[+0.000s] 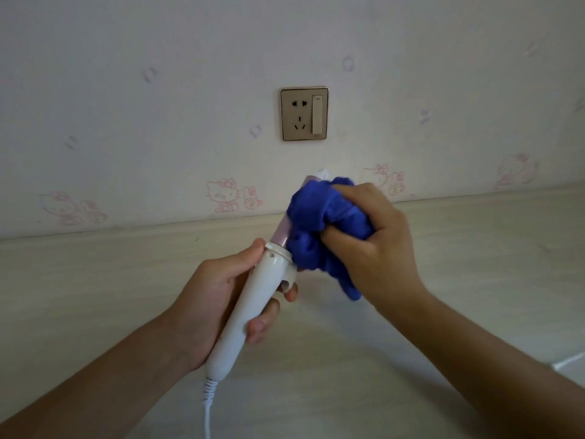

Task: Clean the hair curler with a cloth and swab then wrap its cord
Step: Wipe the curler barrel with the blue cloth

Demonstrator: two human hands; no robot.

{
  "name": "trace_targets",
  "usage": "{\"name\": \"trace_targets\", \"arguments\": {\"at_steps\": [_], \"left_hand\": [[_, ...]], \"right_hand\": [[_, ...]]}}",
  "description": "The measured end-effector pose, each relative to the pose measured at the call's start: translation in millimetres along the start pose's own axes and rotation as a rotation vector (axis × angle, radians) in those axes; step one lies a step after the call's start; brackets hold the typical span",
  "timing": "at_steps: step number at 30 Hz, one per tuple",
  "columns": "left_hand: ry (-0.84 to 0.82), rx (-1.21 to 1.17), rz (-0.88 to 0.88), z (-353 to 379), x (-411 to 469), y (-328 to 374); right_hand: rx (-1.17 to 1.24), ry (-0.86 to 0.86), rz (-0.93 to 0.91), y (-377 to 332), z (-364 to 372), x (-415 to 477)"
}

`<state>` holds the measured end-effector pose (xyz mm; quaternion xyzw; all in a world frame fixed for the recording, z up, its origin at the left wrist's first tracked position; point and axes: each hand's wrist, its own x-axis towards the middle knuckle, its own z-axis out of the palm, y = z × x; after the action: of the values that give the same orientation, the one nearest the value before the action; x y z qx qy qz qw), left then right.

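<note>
My left hand [218,299] grips the white handle of the hair curler [247,312], which points up and to the right. Its pink barrel is mostly hidden inside a bunched blue cloth [316,223]; only a short pink stretch near the handle and the white tip at the top show. My right hand [370,239] clutches the cloth around the barrel. The white cord [207,403] hangs from the handle's lower end and leaves the frame at the bottom. No swab is in view.
A pale wood-grain tabletop [95,296] lies below my hands and runs to a wall with cartoon-cat wallpaper. A gold wall socket with a switch [304,114] sits on the wall above the curler. A white edge [569,362] shows at the far right.
</note>
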<state>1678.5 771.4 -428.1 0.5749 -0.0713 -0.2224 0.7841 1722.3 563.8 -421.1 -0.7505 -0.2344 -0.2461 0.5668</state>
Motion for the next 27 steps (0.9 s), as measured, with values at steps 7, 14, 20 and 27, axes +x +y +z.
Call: {"name": "trace_targets", "arguments": {"at_steps": [7, 14, 20, 27], "left_hand": [[0.073, 0.106, 0.102, 2.6, 2.9, 3.3], [0.282, 0.574, 0.264, 4.8, -3.0, -1.1], [0.191, 0.336, 0.185, 9.0, 1.5, 6.3], [0.115, 0.269, 0.115, 9.6, -2.0, 1.1]], "right_hand": [[0.007, -0.002, 0.022, 1.6, 4.0, -0.3], [0.031, 0.048, 0.047, 0.3, 4.3, 1.6], [-0.014, -0.018, 0.006, 0.3, 6.2, -0.4], [0.077, 0.107, 0.086, 4.4, -4.1, 7.0]]}}
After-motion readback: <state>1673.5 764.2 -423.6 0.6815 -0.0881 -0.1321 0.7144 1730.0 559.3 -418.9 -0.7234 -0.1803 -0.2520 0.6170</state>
